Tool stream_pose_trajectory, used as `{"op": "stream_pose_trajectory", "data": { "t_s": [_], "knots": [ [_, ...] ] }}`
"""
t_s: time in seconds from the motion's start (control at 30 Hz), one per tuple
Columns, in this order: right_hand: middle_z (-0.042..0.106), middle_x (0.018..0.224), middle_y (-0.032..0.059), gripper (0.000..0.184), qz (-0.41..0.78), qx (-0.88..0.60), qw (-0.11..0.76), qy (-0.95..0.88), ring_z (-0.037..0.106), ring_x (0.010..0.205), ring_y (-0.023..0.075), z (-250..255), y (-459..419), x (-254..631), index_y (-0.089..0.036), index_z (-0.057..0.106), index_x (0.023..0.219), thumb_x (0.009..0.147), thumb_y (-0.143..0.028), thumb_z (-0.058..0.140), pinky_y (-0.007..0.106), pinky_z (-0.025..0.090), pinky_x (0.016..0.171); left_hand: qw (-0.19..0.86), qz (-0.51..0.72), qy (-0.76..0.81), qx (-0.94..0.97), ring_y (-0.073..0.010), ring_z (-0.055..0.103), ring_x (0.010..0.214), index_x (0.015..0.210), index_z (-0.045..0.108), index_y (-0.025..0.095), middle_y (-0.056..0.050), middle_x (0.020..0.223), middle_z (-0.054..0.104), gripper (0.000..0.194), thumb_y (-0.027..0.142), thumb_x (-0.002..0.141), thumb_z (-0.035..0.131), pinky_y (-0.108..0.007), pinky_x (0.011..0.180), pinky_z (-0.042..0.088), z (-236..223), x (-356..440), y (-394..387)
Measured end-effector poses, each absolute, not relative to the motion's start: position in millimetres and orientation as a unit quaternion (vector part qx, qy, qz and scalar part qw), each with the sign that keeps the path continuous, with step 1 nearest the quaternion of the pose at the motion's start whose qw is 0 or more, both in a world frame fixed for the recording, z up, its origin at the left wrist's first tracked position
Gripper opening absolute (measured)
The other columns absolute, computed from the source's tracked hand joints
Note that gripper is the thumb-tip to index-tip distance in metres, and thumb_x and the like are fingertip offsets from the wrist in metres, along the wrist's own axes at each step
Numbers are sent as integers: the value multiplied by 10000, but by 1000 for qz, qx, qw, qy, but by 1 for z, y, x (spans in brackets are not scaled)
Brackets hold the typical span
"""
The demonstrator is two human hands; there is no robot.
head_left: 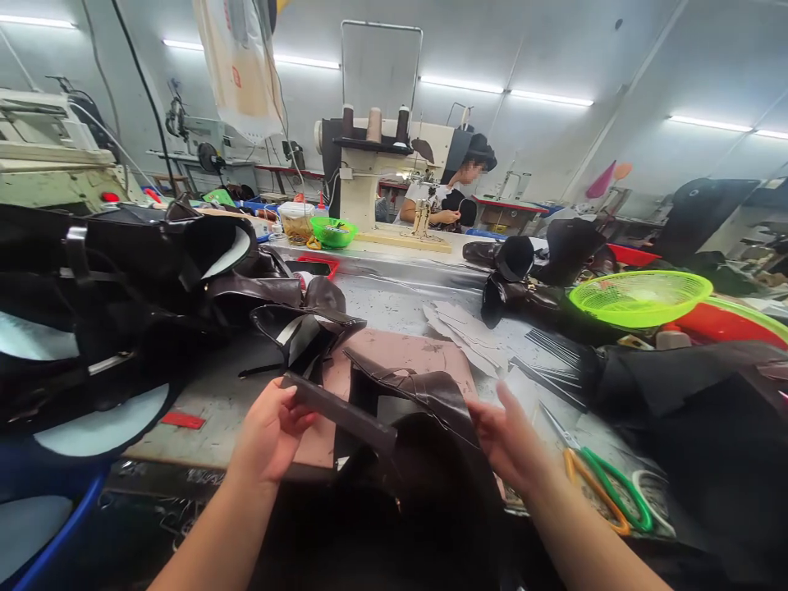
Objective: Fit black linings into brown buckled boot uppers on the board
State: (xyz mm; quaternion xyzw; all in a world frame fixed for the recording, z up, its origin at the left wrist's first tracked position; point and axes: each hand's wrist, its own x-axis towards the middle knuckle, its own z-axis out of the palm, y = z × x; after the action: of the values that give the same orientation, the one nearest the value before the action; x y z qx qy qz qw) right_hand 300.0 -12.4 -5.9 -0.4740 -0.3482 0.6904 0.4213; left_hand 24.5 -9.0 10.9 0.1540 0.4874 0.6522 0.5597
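Note:
My left hand is closed on the end of a dark brown leather strap that runs right across a folded dark brown leather piece. My right hand grips the right side of that leather piece, thumb up and fingers tucked behind it. The piece lies over a pinkish board near the front edge of the grey worktable.
A big heap of dark leather uppers fills the left. Green-and-orange scissors lie right of my hand, black fabric and a green basket beyond. A sewing machine and another person are at the back.

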Motion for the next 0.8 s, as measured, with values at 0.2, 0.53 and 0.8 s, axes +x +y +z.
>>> {"op": "stream_pose_trajectory", "data": {
  "t_s": [0.2,0.53,0.8],
  "knots": [
    [675,602,42,229,709,-449,366,-403,607,514,190,13,3,250,-150,684,754,650,-338,607,297,498,563,546,647,520,116,-85,587,484,706,486,162,9,595,616,118,49,738,478,-148,430,472,-5,12,-18],
    [615,1147,93,616,603,-525,369,-474,538,1087,288,-11,-63,255,-206,556,1154,608,-452,702,365,456,898,572,504,605,230,-130,616,520,766,473,177,-3,607,649,171,227,672,606,-169,450,443,-18,6,-55],
    [650,1082,89,726,574,-551,357,-490,584,1017,298,-22,-82,247,-231,448,1263,641,-544,653,357,501,843,594,485,585,264,-126,594,523,851,593,149,-15,629,657,218,209,642,588,-199,486,459,-8,24,-69]
  ]
}}
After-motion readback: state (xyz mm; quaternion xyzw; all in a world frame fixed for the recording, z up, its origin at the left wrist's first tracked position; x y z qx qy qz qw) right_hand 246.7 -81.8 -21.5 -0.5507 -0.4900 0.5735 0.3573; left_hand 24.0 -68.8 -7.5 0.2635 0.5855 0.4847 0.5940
